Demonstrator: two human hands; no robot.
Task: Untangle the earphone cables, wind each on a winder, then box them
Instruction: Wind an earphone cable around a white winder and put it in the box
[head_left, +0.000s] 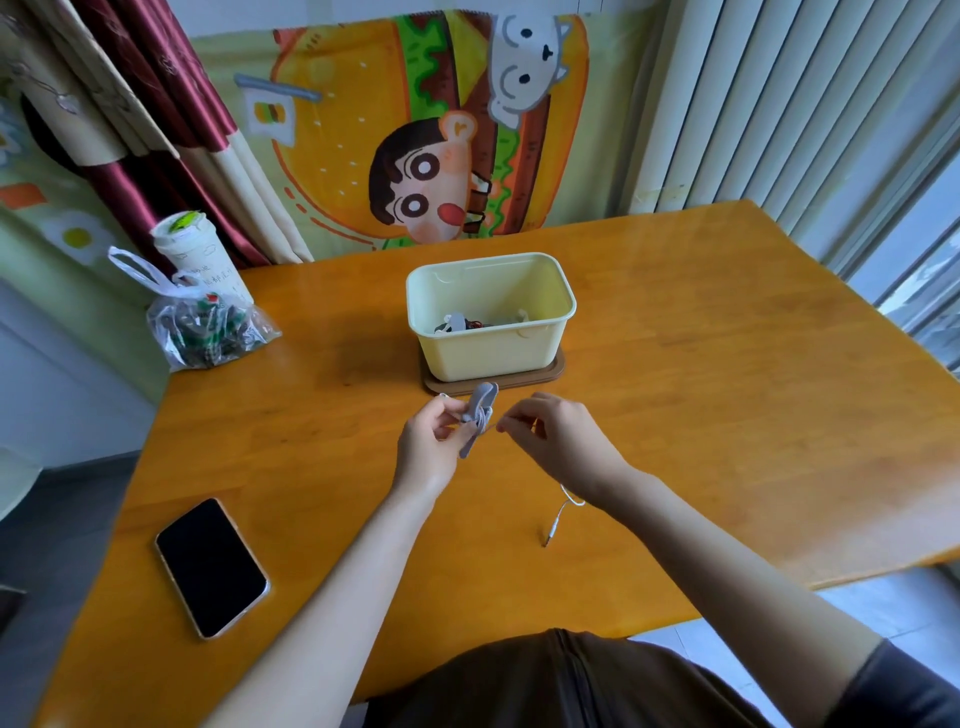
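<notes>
Over a honey-coloured wooden table (727, 364), your two bare hands meet just in front of the storage box. Your left hand (431, 441) grips a grey winder (479, 415), thumb and curled fingers clamped on its lower part while its upper end points to 12 o'clock, towards the box. Your right hand (556, 441), at 3 o'clock of the winder and almost touching it, pinches the white earphone cable (555, 522) between thumb and forefinger, the other fingers loosely curled. A few turns of cable cross the winder's waist. The rest passes out of sight beneath your right wrist and comes out at 5 o'clock of the hands, where it loops once and ends in the plug (548, 538), lying on the tabletop.

The pale yellow box (491, 348) stands open at 12 o'clock of your hands, set on a brown lid (550, 375). Inside it, at the bottom, lie a few small items (465, 323), one grey and some dark; what they are cannot be told.

At 8 o'clock a phone (210, 566) lies face up with its screen dark. At 10 o'clock, by the table's far left corner, sits a clear plastic bag (208, 332), and just behind it a white cup (195, 249). A cartoon cloth (415, 130) hangs on the wall beyond.
</notes>
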